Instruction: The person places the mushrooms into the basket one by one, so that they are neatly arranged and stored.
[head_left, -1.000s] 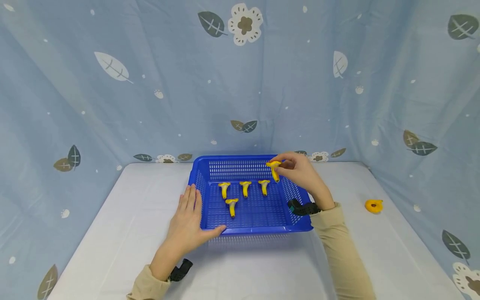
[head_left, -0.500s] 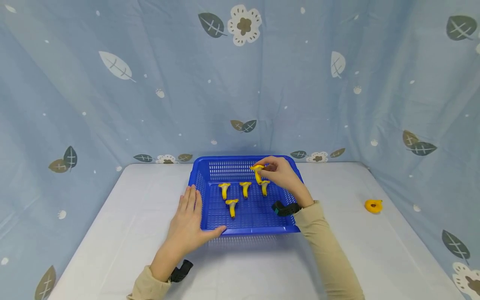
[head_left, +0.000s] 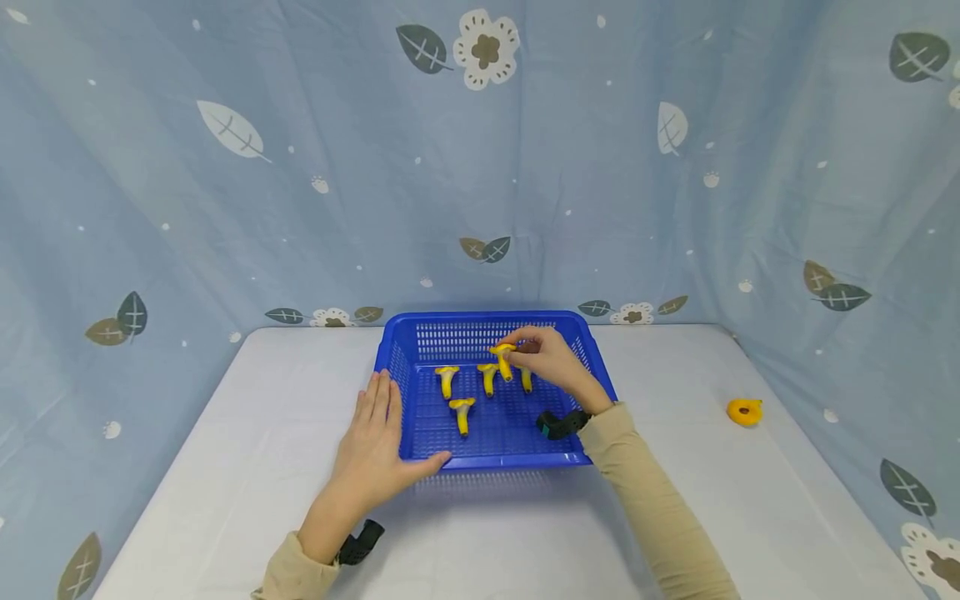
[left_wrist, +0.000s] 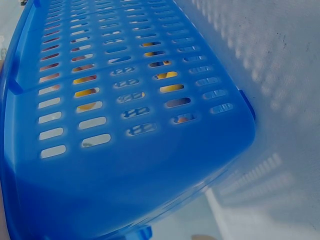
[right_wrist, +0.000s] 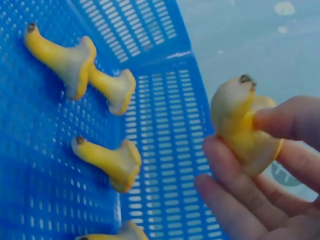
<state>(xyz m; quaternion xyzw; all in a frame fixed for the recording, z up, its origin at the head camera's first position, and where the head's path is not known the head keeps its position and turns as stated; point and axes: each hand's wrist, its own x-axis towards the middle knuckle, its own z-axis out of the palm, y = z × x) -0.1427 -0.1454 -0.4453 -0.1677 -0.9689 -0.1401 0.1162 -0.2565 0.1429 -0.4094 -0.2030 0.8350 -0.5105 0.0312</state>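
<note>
Held between the thumb and fingers of my right hand (head_left: 551, 358) is a yellow chanterelle mushroom (head_left: 505, 364), stem downward in the head view. In the right wrist view the same chanterelle (right_wrist: 245, 127) shows its dark stem tip. Below it, several like chanterelles (head_left: 462, 414) lie on the floor of a blue plastic basket (head_left: 510, 461); the held one partly overlaps them in view. My left hand (head_left: 372, 450) rests on the basket's left rim with straight fingers, its thumb along the front rim. Only the slotted outer wall (left_wrist: 125, 175) fills most of the left wrist view.
A yellow-orange ring-shaped thing (head_left: 745, 412) with a dark centre lies on the white tabletop (head_left: 300, 375), well right of the basket. A blue leaf-patterned curtain (head_left: 360, 167) hangs behind and along both sides. The basket's walls are slotted and stand upright around the chanterelles.
My right hand has moved left and lower over the basket, carrying the chanterelle from near the right wall toward the middle. My left hand has stayed in place.
</note>
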